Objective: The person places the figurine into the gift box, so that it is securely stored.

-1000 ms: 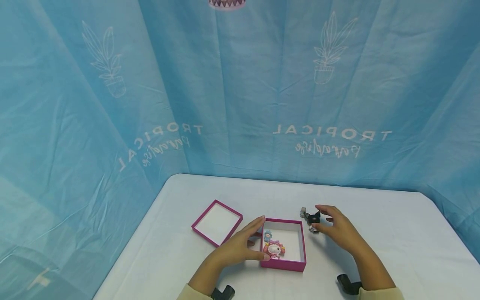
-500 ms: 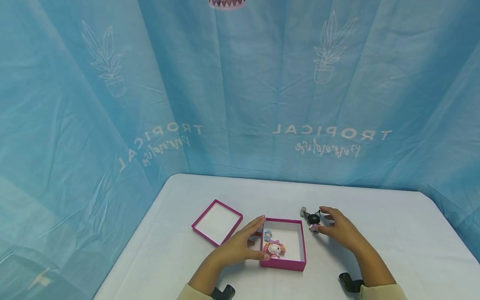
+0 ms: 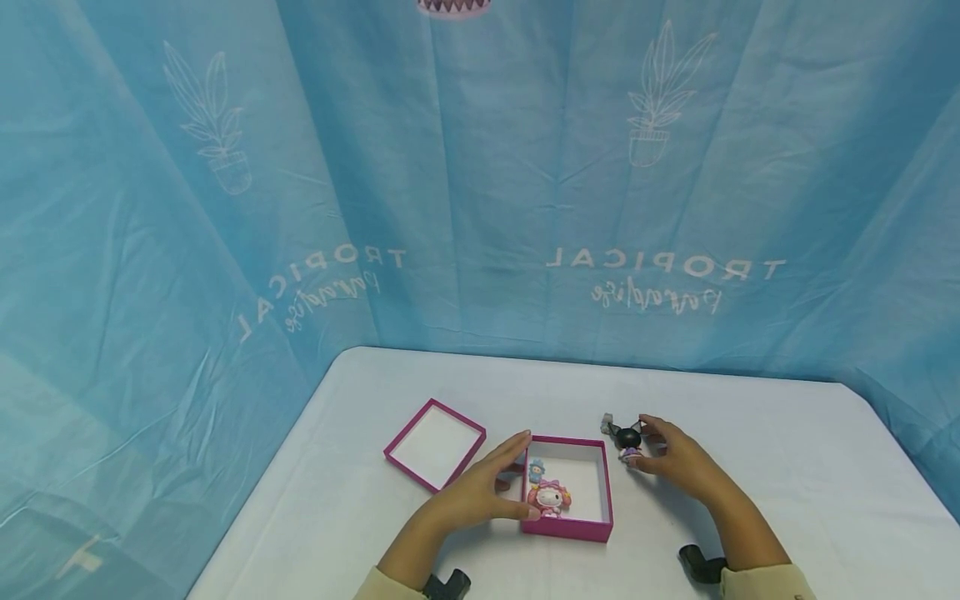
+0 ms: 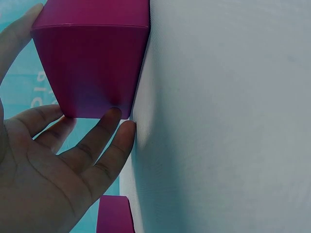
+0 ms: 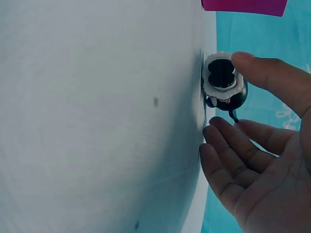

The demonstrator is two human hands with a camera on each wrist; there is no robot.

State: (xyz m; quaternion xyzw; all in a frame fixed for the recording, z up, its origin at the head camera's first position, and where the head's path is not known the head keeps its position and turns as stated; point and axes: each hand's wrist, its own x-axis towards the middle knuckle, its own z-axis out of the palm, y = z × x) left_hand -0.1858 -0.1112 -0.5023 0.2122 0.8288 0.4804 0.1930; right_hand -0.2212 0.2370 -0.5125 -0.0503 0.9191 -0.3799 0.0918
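Observation:
My left hand (image 3: pixel 480 496) spans the left side of an open magenta box (image 3: pixel 570 530), thumb at the near corner and index finger at the far one. In the left wrist view, other fingertips touch its wall. A pink-and-white figurine (image 3: pixel 550 498) and a smaller blue one (image 3: pixel 536 471) lie inside on the left. To the box's right, my right hand (image 3: pixel 678 462) pinches a black-headed figurine (image 3: pixel 628 439) lying on the table, its thumb at the feet and index fingertip at an ear. A small grey piece (image 3: pixel 607 423) adjoins that figurine; how it attaches is unclear.
The box's magenta-rimmed lid (image 3: pixel 435 446) lies inside-up to the left, turned at an angle. A white cloth covers the table (image 3: pixel 787 467). Blue printed curtains (image 3: pixel 495 208) stand behind and at the sides. Black camera mounts sit on both wrists.
My right hand has shifted slightly right, and its thumb and index finger have closed on the black-headed figurine's feet and ear. The left hand and box stay put.

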